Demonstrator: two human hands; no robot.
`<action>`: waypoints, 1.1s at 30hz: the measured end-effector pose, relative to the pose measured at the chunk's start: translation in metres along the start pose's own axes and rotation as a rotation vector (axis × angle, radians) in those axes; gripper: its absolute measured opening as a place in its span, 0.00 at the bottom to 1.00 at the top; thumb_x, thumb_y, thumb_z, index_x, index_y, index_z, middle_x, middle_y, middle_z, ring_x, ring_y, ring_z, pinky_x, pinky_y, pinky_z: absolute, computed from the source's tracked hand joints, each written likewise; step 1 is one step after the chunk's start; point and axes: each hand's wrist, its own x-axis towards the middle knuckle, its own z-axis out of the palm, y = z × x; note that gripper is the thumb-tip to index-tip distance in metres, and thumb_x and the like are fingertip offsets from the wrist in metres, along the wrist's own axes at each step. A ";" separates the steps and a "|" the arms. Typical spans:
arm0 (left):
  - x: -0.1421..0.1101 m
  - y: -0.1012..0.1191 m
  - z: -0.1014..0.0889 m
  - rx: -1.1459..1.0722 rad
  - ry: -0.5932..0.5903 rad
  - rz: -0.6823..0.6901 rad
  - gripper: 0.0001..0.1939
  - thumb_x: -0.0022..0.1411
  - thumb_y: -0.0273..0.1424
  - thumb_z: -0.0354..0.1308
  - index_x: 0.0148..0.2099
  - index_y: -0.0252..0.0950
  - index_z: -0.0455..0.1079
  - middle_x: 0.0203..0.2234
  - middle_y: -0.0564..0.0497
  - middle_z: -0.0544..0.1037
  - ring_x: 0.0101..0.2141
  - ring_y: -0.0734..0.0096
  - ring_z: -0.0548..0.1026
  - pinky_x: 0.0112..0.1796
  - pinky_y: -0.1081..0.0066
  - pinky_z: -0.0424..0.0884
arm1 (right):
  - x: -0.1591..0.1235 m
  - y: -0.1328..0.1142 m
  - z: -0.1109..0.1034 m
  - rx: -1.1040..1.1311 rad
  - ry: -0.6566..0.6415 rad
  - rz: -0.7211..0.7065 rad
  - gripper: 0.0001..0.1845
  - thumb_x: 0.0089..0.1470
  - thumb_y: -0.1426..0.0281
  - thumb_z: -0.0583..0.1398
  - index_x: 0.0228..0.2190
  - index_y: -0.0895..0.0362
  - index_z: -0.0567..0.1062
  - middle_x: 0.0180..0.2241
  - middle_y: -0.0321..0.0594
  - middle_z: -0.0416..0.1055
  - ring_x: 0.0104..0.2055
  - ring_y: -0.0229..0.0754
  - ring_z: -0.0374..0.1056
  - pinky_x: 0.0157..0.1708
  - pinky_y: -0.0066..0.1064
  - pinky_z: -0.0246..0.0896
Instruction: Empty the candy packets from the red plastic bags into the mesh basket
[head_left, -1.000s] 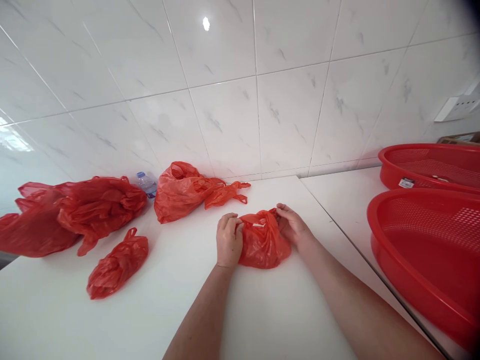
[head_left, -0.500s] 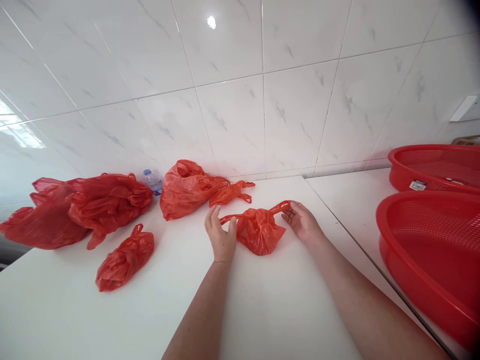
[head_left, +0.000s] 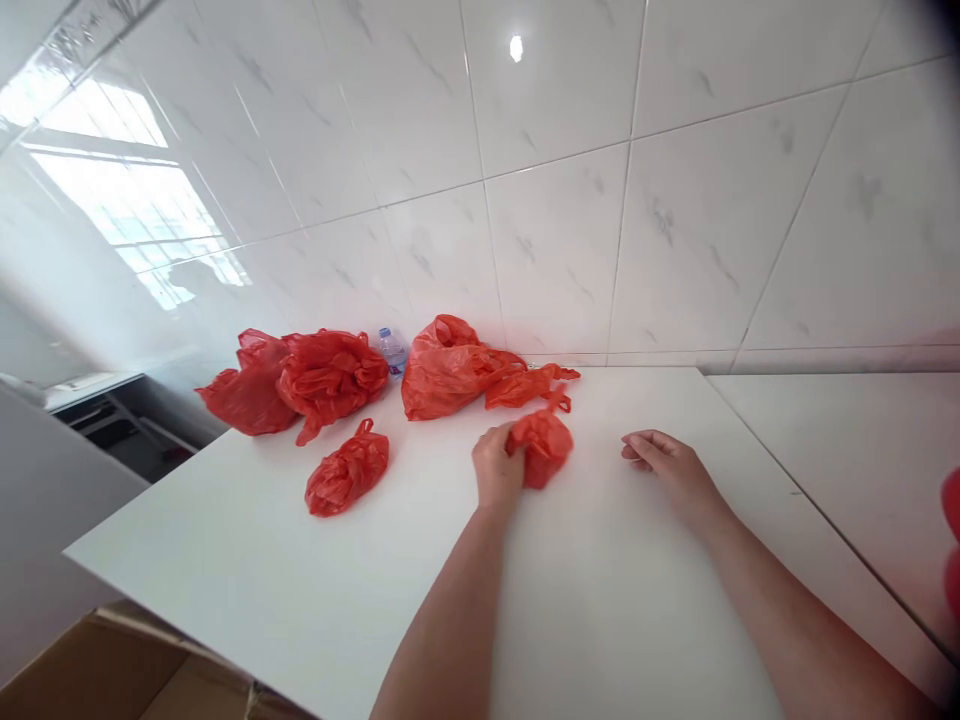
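My white tabletop (head_left: 270, 600) has open room along its near edge and around my right hand (head_left: 675, 475), whose curled fingers hold no bag. Midway between its back and near edges, my left hand (head_left: 499, 468) grasps the small red bag (head_left: 545, 448).

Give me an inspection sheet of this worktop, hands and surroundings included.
Surface: white tabletop, seam on the right.
Job's things: small red bag, slightly blurred.
Clutter: other red bags and a plastic bottle near the wall.
Hands: left hand grips the small bag; right hand apart from it, fingers curled, contents unclear.
Cables: nothing seen.
Surroundings: tiled wall; cardboard box lower left.
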 end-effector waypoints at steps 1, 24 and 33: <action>0.005 -0.011 -0.008 -0.022 0.113 -0.063 0.18 0.52 0.22 0.53 0.45 0.41 0.70 0.37 0.48 0.75 0.39 0.63 0.71 0.44 0.60 0.66 | 0.000 -0.001 0.000 -0.019 -0.002 0.010 0.18 0.46 0.55 0.60 0.33 0.55 0.76 0.34 0.43 0.74 0.38 0.46 0.69 0.42 0.38 0.62; 0.046 -0.035 0.012 0.361 -0.201 0.257 0.26 0.54 0.39 0.60 0.56 0.46 0.65 0.65 0.45 0.48 0.62 0.44 0.45 0.55 0.45 0.50 | -0.010 0.001 0.037 -0.486 0.044 -0.189 0.09 0.49 0.65 0.53 0.25 0.51 0.72 0.33 0.34 0.70 0.31 0.40 0.65 0.30 0.32 0.56; 0.047 -0.042 0.014 0.238 -0.393 0.207 0.21 0.58 0.37 0.55 0.53 0.40 0.69 0.53 0.43 0.70 0.57 0.52 0.61 0.54 0.51 0.58 | -0.010 0.000 0.040 -0.389 0.047 -0.142 0.07 0.49 0.63 0.55 0.27 0.49 0.73 0.31 0.35 0.70 0.31 0.41 0.64 0.29 0.32 0.55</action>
